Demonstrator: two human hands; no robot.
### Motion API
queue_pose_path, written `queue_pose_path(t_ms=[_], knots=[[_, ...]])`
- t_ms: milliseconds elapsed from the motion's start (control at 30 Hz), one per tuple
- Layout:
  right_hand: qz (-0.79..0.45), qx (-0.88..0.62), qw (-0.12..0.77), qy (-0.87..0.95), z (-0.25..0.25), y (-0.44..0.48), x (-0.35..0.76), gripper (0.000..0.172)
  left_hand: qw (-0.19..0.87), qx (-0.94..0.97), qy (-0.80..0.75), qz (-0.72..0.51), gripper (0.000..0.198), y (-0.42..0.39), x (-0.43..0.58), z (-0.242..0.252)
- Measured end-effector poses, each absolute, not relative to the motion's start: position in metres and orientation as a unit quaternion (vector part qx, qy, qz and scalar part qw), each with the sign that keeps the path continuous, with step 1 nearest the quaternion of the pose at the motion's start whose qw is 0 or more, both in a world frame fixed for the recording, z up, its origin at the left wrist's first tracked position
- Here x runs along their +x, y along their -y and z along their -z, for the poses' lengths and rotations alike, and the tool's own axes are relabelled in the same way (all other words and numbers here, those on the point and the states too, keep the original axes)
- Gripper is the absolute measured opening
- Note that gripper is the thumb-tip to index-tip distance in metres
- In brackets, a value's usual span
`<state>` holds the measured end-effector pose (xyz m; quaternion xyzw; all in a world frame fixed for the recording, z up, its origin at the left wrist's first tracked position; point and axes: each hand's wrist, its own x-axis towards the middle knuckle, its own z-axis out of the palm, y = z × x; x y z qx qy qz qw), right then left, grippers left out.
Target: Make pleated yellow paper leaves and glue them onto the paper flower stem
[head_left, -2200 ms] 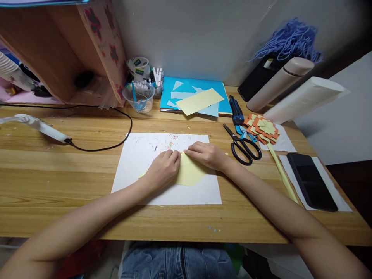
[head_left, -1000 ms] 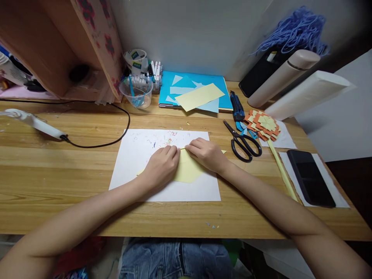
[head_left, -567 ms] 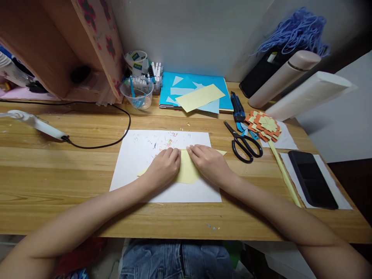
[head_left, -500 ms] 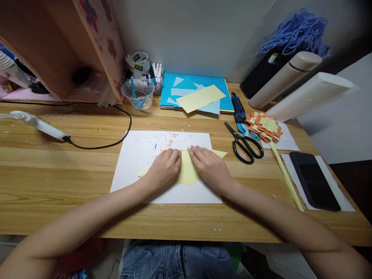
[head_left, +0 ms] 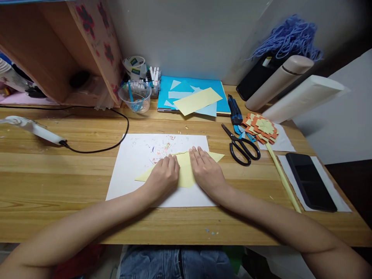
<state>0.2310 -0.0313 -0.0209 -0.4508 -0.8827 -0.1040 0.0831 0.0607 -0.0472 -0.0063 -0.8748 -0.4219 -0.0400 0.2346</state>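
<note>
A piece of yellow paper (head_left: 185,174), folded with pointed ends at left and right, lies on a white sheet (head_left: 128,170) marked with coloured specks. My left hand (head_left: 165,173) has its fingers curled down on the upper edge of the yellow paper, left of its middle. With fingers stretched out and nearly flat, my right hand (head_left: 205,169) presses on the same paper right of the middle. Between the hands a strip of the paper shows; its parts under both palms are hidden. Black-handled scissors (head_left: 241,145) lie to the right of my right hand.
At the back are a blue folder (head_left: 197,81) with paper pieces, a plastic cup (head_left: 135,97) and markers (head_left: 155,75). A utility knife (head_left: 235,110), an orange-and-yellow paper flower (head_left: 263,128) and a phone (head_left: 310,182) lie right. A black cable (head_left: 95,150) curves at left.
My right hand's fingers have flattened and stretched further over the paper's upper edge. My left hand has slid slightly toward me and left. The whole view has shifted a little.
</note>
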Motion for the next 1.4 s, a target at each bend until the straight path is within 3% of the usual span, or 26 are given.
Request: queue_pose_path(t_ms=[100,267,467,633,800,933,1133,1267,1400], knots=[[0.092,-0.459,0.096,0.878,0.021,0.032,0.232,0.042,0.200,-0.881,0.425,0.064,0.026,0.044,0.055,0.005],[0.094,-0.460,0.115,0.875,0.022,0.031,0.232,0.043,0.049,-0.848,0.500,0.167,0.029,0.022,0.042,-0.003],[0.107,-0.453,0.137,0.874,0.023,0.031,0.232,0.046,-0.161,-0.806,0.535,0.198,0.011,0.007,0.043,-0.007],[0.085,-0.450,0.169,0.873,0.020,0.026,0.232,0.037,-0.213,-0.780,0.555,0.194,0.006,0.007,0.045,-0.006],[-0.050,-0.408,0.254,0.875,0.013,0.009,0.233,0.031,-0.242,-0.782,0.540,0.194,0.007,0.005,0.042,-0.008],[-0.081,-0.396,0.309,0.861,0.004,-0.001,0.234,0.019,-0.192,-0.801,0.524,0.215,0.008,0.008,0.044,-0.020],[0.038,-0.367,0.384,0.847,-0.018,0.004,0.250,0.019,0.095,-0.849,0.424,0.300,0.013,0.027,0.045,-0.043],[0.110,-0.345,0.324,0.874,-0.019,0.006,0.269,0.024,0.184,-0.865,0.349,0.311,0.022,0.032,0.039,-0.039],[0.093,-0.276,0.254,0.922,-0.005,-0.007,0.272,0.024,0.185,-0.883,0.325,0.284,0.020,0.026,0.039,-0.020]])
